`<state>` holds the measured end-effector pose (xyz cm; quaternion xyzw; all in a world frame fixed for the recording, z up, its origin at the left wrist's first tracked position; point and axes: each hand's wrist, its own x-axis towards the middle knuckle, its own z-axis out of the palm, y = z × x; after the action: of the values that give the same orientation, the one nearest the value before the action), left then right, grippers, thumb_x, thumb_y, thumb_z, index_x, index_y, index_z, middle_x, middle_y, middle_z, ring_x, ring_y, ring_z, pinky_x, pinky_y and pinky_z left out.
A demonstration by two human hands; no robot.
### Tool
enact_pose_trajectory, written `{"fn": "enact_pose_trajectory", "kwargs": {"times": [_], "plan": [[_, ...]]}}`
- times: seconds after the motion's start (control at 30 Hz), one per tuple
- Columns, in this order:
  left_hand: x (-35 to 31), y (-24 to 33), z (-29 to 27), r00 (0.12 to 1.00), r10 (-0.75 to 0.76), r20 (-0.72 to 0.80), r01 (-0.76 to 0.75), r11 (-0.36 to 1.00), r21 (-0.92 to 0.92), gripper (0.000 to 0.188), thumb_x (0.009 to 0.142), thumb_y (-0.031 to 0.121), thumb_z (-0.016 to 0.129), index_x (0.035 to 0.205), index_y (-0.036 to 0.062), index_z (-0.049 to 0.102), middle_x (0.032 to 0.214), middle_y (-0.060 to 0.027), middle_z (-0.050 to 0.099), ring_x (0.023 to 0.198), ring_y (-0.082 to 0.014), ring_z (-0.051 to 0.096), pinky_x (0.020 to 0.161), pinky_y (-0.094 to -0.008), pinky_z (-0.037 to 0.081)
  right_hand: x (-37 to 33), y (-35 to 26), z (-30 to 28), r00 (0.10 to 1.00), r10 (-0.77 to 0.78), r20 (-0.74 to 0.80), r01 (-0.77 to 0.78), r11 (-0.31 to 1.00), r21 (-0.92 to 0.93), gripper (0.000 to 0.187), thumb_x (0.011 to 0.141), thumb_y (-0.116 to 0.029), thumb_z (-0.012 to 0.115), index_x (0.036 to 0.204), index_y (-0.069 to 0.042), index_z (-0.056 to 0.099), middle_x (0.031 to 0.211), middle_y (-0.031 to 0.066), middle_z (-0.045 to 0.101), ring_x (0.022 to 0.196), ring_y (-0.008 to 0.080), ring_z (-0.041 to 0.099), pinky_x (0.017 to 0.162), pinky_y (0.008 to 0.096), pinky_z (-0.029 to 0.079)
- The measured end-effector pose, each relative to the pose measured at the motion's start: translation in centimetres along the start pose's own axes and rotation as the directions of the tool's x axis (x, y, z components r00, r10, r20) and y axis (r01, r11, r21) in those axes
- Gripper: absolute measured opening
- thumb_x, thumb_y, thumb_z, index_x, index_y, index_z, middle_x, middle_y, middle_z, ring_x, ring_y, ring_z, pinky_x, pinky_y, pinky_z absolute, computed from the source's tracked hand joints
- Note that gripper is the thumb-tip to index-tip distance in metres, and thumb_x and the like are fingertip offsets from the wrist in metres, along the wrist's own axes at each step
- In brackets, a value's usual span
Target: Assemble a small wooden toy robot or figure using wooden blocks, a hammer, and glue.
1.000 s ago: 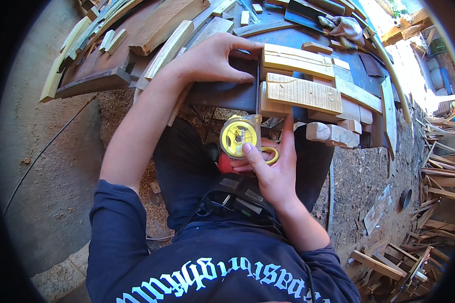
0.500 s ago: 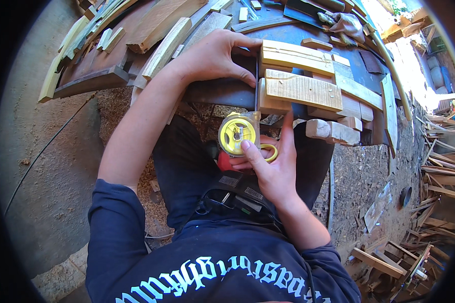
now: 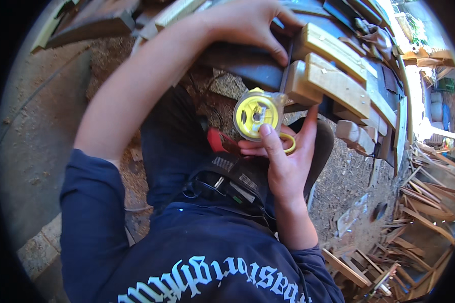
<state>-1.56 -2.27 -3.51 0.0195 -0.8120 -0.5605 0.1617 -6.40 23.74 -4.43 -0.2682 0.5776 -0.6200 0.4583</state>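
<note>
- Head camera, looking down: two bare hands, one tape measure and two pale wooden blocks are at the centre.
- The right hand (image 3: 288, 169) grasps the tape measure (image 3: 258, 113), thumb on its face and the other fingers partly hidden behind it.
- The tape measure is yellow in a clear case and nearly round, so no long axis stands out. Its face is turned up to the camera; its squared corner points up and right, toward the block ends.
- One yellow loop (image 3: 293, 143) shows just right of the right thumb.
- The left hand (image 3: 255, 22) is beyond the tape measure, its thumb and forefinger spread apart, tips near the blocks' left ends. Whether they pinch anything, I cannot tell.
- Right of the left fingers lie the upper block (image 3: 333, 48) and the lower block (image 3: 338, 86), long axes sloping down to the right, on other timber on a dark table (image 3: 242, 65).
- A thin dark strip (image 3: 286, 76) runs along the block ends, just below the left thumb; its kind is unclear.
- White ornate lettering (image 3: 212, 272) crosses the dark shirt (image 3: 212, 227), nearer the body than the right fingers, upside down here. Marks on the tape measure's hub are too small to read.
</note>
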Motion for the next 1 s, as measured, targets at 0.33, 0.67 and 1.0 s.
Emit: {"fn": "enact_pose_trajectory", "kwargs": {"times": [0.33,0.67,1.0], "plan": [[0.1,0.3,-0.1,0.998,-0.058,0.013,0.053,0.965,0.258,0.035,0.075,0.012,0.086,0.108,0.0052,0.077,0.097,-0.0064,0.079,0.089,-0.0127,0.070,0.083,-0.0302,0.056,0.8,-0.2,-0.2,1.000,-0.018,-0.007,0.017,0.996,-0.088,0.096,0.100,-0.012,0.061,0.159,-0.003,-0.013,0.104,0.0288,0.071,0.071,0.0337,0.075,0.060,0.0395,0.065],[0.3,0.7,-1.4,0.982,0.099,0.160,-0.154,0.911,0.384,0.031,0.075,0.011,0.085,0.105,0.0046,0.078,0.095,-0.0065,0.079,0.087,-0.0114,0.070,0.081,-0.0284,0.055,0.7,0.1,-0.4,0.997,-0.077,-0.020,0.075,0.994,-0.083,0.095,0.100,-0.011,0.061,0.159,-0.003,-0.012,0.103,0.0301,0.070,0.070,0.0343,0.075,0.059,0.0391,0.065],[1.2,-2.2,-1.9,0.997,0.000,-0.075,0.015,0.979,0.203,0.072,0.082,0.004,0.068,0.150,-0.0006,0.047,0.132,-0.0222,0.066,0.119,-0.0234,0.065,0.106,-0.0348,0.052,1.0,0.7,-0.9,0.986,-0.149,0.072,0.155,0.984,-0.088,0.104,0.099,-0.008,0.063,0.158,-0.007,-0.022,0.099,0.0278,0.071,0.068,0.0317,0.074,0.059,0.0398,0.065]]}}
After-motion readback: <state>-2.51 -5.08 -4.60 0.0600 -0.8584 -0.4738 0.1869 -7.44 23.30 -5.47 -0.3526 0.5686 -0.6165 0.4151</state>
